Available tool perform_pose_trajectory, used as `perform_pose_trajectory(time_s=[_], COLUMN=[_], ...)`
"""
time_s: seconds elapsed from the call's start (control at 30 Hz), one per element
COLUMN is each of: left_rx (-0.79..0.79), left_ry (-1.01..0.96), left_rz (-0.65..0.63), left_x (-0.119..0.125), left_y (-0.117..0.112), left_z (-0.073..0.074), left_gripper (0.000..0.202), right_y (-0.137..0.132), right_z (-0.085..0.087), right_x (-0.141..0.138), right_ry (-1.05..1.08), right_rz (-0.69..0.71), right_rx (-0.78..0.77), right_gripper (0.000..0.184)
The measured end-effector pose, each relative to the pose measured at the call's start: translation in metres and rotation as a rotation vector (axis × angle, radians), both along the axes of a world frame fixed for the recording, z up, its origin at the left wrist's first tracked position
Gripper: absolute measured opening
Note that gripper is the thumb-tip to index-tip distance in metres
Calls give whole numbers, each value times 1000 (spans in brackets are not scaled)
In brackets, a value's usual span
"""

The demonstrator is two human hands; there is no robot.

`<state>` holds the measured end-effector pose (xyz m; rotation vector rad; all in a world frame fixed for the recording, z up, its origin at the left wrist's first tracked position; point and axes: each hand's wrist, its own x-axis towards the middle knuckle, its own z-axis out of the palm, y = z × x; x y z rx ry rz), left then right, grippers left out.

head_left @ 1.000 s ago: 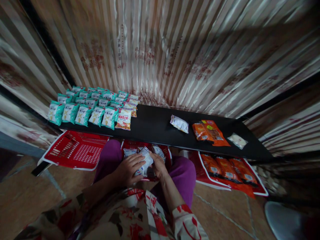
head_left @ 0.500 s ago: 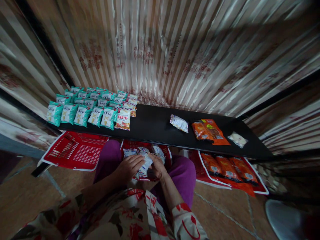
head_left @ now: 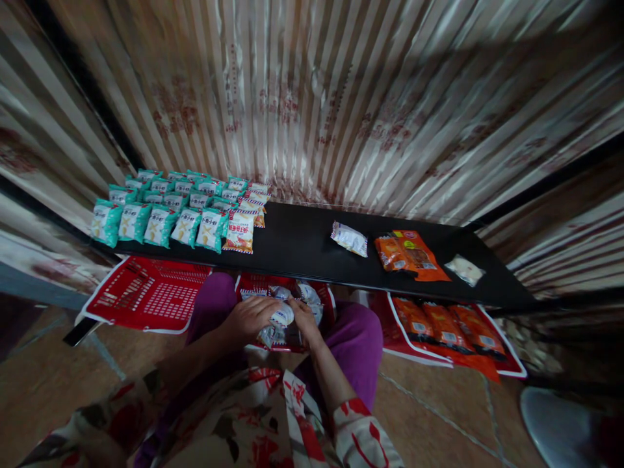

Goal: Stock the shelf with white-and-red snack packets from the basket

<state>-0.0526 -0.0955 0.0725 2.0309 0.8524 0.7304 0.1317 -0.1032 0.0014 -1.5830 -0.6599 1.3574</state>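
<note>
Low between the knees, my left hand (head_left: 254,317) and my right hand (head_left: 303,320) hold one white-and-blue snack packet (head_left: 283,316) from its two sides. The left fingers lie closed over its left edge; the right fingers wrap its other side, partly hidden. Beneath the hands is a red basket (head_left: 333,305) with several more silvery-white packets (head_left: 308,294) in it. On the black shelf above, several teal snack packets (head_left: 158,224) stand in rows at the left, with orange-and-white packets (head_left: 238,231) beside them. A single white packet (head_left: 350,238) lies alone near the shelf's middle.
Orange snack bags (head_left: 409,255) and a small clear packet (head_left: 465,270) lie at the right of the black shelf (head_left: 302,237). Below are a red basket (head_left: 160,292) at left and another with orange bags (head_left: 441,328) at right. A striped curtain (head_left: 312,97) hangs behind.
The packet between my hands has turned, showing a smaller, rounder face. Both hands have shifted slightly, and more packets show in the basket. Things on the shelf have stayed put.
</note>
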Motion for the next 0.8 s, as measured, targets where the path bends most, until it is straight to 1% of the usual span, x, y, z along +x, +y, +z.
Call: perform_pose_trajectory(time_s=[0.07,0.13,0.2,0.27,0.4,0.5,0.6,0.7,0.8], left_rx=[6,15,20,0,-70,-104,-117,-121,-111], left_ry=[66,157,218,222,150,150,160,246,404], left_rz=[0,-11,-20,-25,-24,-25,-37,-81,-158], left_x=[1,1,2,2,2,3,3,4,4], left_y=[4,8,12,16,25,30,34,37,40], left_z=[-2,-2,1,6,16,17,17,20,26], left_gripper=[35,34,36,37,34,34,36,40,43], right_y=[1,0,-1,-2,-5,-7,-9,-13,-16], right_z=[-1,1,6,11,17,16,15,15,17], right_x=[3,4,3,1,-2,-2,0,4,8], right_ry=[-126,-201,-208,-186,-120,-53,-34,-59,-168], right_rz=[9,13,35,75,126,131,130,202,313], right_rx=[99,199,275,319,336,312,290,293,345], right_gripper=[27,22,20,19,21,27,34,44,48])
